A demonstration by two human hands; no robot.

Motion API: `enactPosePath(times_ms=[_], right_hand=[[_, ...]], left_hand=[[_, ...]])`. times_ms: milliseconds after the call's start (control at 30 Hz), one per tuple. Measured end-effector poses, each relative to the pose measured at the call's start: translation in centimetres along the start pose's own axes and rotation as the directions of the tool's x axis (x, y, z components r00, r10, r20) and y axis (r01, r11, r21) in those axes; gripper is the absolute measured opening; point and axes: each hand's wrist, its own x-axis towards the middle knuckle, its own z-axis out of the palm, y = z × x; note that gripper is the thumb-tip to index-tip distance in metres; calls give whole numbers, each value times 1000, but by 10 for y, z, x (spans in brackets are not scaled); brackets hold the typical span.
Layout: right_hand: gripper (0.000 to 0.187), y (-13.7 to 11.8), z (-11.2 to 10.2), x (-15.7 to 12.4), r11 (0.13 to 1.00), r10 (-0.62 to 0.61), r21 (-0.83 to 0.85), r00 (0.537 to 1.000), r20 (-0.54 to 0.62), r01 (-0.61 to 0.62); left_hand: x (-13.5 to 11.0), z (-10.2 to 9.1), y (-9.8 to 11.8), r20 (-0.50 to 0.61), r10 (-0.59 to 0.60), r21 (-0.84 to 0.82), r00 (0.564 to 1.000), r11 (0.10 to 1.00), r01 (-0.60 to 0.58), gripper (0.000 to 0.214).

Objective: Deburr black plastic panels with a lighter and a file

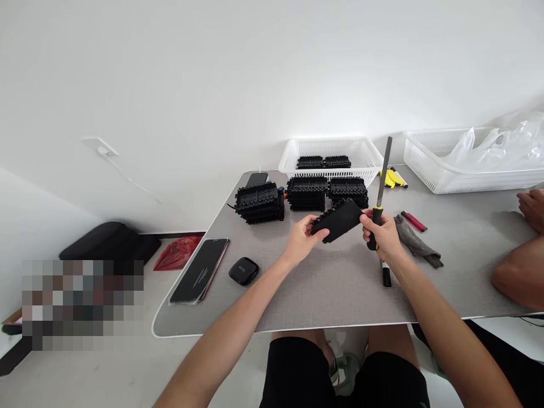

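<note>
My left hand [302, 238] is closed on the left end of a flat black plastic part [342, 220], which has a toothed upper edge and is held tilted above the table. My right hand [385, 231] grips the black-and-yellow handle of a file [384, 175], its metal blade pointing up. Fingertips of that same hand touch the part's right corner. Behind the hands stand stacks of similar black parts: a left stack [259, 203], a middle stack [306, 194] and a right stack [348, 190]. Below my right hand lies a black-capped marker [386, 276].
A white basket [291, 164] holds more black parts; another basket [433, 181] holds plastic bags. Nearby are yellow objects [391, 179], a red item [413, 221] and grey cloth [419, 242]. A phone-like slab [199, 271] and black case [243, 271] lie left. Another person's arm [521, 269] rests right.
</note>
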Motion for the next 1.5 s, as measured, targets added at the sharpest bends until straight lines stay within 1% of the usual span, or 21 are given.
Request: enactPosePath(times_ms=[67,133,233,300,367,433,533,600,633,700,767,833,900,967,1033,1233,1333,1433,1500], right_hand=[[40,2,1,-1,997,-14,-78,1000,12,15],[41,3,0,-1,983,-41,-178,999,21,44],[43,1,-4,1,932,-110,-345,994,18,110],[47,-3,-9,3,901,-159,-402,986,40,162],[51,-8,-17,5,886,-184,-411,977,109,213],[51,-15,-27,6,855,-187,-442,956,227,272],[46,-25,-40,6,743,-138,-549,890,434,383],[45,-30,-45,5,653,-72,-617,847,527,439],[45,-33,-47,4,609,-37,-649,833,551,456],[46,-36,-48,3,520,15,-710,826,564,475],[47,-38,-49,3,445,43,-754,830,556,483],[48,-40,-51,3,393,54,-780,835,548,486],[48,-41,-52,4,365,63,-794,838,542,486],[48,-41,-53,4,357,70,-802,842,535,480],[48,-41,-54,4,370,78,-801,843,532,471],[45,-42,-60,5,475,150,-792,851,504,385],[45,-44,-61,5,502,172,-787,850,498,359],[47,-45,-59,4,512,173,-778,844,508,364],[49,-44,-57,3,493,168,-784,844,510,376]], left_hand=[[1,0,0,-93,81,24,992,997,-79,34],[1,-2,0,-152,155,65,976,987,-147,33],[0,-4,0,-202,274,186,940,953,-238,29],[-1,-5,0,-213,344,282,914,918,-280,25],[-1,-7,-1,-213,397,352,893,884,-309,23],[0,-8,-1,-205,437,405,876,853,-330,21],[2,-11,-3,-169,468,468,868,813,-347,18],[3,-13,-4,-147,469,482,871,803,-351,14],[4,-15,-5,-146,469,483,871,802,-351,13],[5,-18,-7,-147,470,492,870,798,-348,16],[6,-22,-8,-143,478,515,867,783,-347,23],[7,-24,-9,-132,486,534,864,769,-351,27],[7,-26,-10,-126,497,539,859,761,-361,26],[8,-27,-10,-115,513,543,850,749,-379,25],[8,-27,-11,-99,535,553,839,731,-401,26],[7,-28,-10,-48,604,584,795,663,-469,29],[7,-29,-8,-63,616,572,785,666,-478,25],[7,-30,-8,-64,627,582,777,656,-481,29],[7,-30,-9,-37,639,593,768,633,-498,36]])
